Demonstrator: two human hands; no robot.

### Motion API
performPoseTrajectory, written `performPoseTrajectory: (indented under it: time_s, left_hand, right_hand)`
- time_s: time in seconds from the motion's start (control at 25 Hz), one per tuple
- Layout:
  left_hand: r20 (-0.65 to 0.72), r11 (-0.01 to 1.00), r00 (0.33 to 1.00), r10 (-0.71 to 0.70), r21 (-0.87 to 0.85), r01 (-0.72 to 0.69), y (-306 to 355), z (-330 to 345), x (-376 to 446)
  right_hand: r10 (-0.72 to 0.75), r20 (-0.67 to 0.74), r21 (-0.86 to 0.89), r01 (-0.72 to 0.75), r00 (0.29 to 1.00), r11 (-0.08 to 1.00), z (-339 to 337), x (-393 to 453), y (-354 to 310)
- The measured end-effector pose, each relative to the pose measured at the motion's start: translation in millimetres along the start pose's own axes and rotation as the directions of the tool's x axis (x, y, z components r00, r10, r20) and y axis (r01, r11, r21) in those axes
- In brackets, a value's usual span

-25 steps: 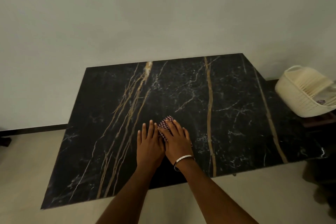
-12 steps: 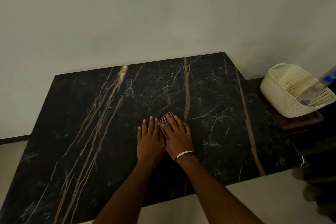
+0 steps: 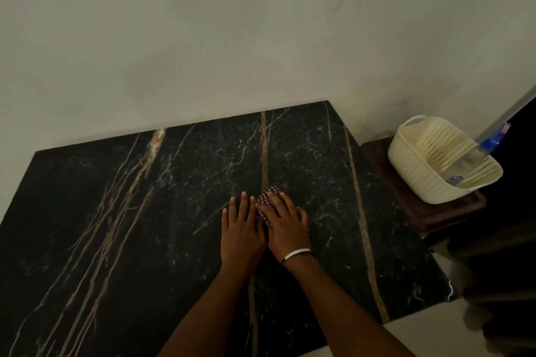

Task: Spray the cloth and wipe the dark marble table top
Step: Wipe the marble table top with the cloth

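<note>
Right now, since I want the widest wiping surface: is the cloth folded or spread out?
Folded or bunched small: only a checkered patch of the cloth shows beneath the right hand.

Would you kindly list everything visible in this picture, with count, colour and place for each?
Dark marble table top: one, black with gold and white veins, centre, against the wall.
Checked cloth: one, red and white, on the table under the right hand.
Perforated plastic basket: one, cream, on a stand at right.
Clear spray bottle with blue collar: one, leaning in the basket.
Dark wooden stand: one, brown, right of the table.
Plain wall: one, off-white, behind.
Left hand: flat on the table, beside the cloth.
Right hand: wears a white bangle, presses the cloth.
</note>
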State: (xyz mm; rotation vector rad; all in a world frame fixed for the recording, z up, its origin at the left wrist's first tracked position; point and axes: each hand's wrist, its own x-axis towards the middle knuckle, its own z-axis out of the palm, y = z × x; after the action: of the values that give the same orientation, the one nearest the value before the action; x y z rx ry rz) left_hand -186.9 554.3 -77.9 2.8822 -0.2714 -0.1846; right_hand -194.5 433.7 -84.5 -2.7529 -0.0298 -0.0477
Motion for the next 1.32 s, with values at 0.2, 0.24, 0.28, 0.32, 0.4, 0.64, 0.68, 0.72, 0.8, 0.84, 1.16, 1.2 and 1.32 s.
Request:
performPoseTrajectory:
  time_s: [0.2, 0.24, 0.28, 0.32, 0.4, 0.64, 0.68, 0.72, 0.8, 0.84, 1.16, 1.2, 1.32]
  left_hand:
    - [0.016, 1.000, 1.000, 0.008, -0.026, -0.007, 35.7, 7.5, 39.6]
    - [0.019, 1.000, 1.000, 0.010, -0.023, -0.010, 41.7, 9.6, 46.3]
    - [0.016, 1.000, 1.000, 0.014, -0.022, -0.014, 46.4, 11.2, 53.2]
    - [0.016, 1.000, 1.000, 0.019, -0.021, -0.019, 50.0, 12.2, 58.9]
    - [0.014, 1.000, 1.000, 0.015, -0.020, -0.014, 59.8, 14.5, 69.2]
    - [0.031, 1.000, 1.000, 0.004, 0.022, -0.005, 89.2, 16.1, 102.7]
    - [0.033, 1.000, 0.999, -0.003, 0.029, 0.002, 93.5, 16.5, 108.2]
    - [0.047, 0.999, 0.999, -0.010, 0.039, 0.008, 98.6, 17.3, 113.2]
    - [0.053, 0.998, 0.998, -0.036, 0.057, 0.033, 112.1, 20.5, 120.9]
    - [0.048, 0.997, 0.998, -0.045, 0.058, 0.043, 118.5, 20.8, 124.1]
    - [0.034, 0.984, 0.983, -0.180, 0.012, 0.180, 150.0, 26.5, 139.6]
    - [0.040, 0.980, 0.979, -0.201, 0.003, 0.201, 152.1, 27.4, 140.3]
    - [0.049, 0.974, 0.973, -0.225, -0.007, 0.226, 153.6, 29.6, 140.5]
  right_hand:
    - [0.028, 0.009, -0.012, -0.028, 1.000, 1.000, -19.6, 24.6, 39.3]
    - [0.035, 0.013, -0.022, -0.035, 0.999, 0.999, -22.8, 28.5, 45.4]
    - [0.038, 0.018, -0.031, -0.037, 0.999, 0.999, -25.7, 33.2, 50.0]
    - [0.041, 0.023, -0.034, -0.040, 0.999, 0.999, -27.7, 37.2, 53.9]
    - [0.038, 0.033, -0.039, -0.037, 0.999, 0.999, -31.2, 46.8, 65.2]
    - [-0.006, 0.054, -0.049, 0.009, 0.999, 0.999, -44.6, 77.3, 102.0]
    - [-0.017, 0.057, -0.045, 0.019, 0.998, 0.999, -47.3, 81.8, 107.3]
    - [-0.026, 0.061, -0.024, 0.027, 0.998, 0.999, -50.3, 85.9, 113.7]
    - [-0.041, 0.060, 0.073, 0.036, 0.997, 0.997, -61.4, 93.5, 125.6]
    - [-0.028, 0.043, 0.139, 0.022, 0.999, 0.990, -67.6, 98.3, 131.2]
    - [0.243, 0.197, 0.163, -0.276, 0.950, 0.947, -104.0, 134.5, 156.9]
    - [0.278, 0.226, 0.149, -0.315, 0.934, 0.937, -105.6, 137.6, 156.0]
    - [0.357, 0.298, 0.148, -0.413, 0.885, 0.899, -110.5, 147.6, 152.1]
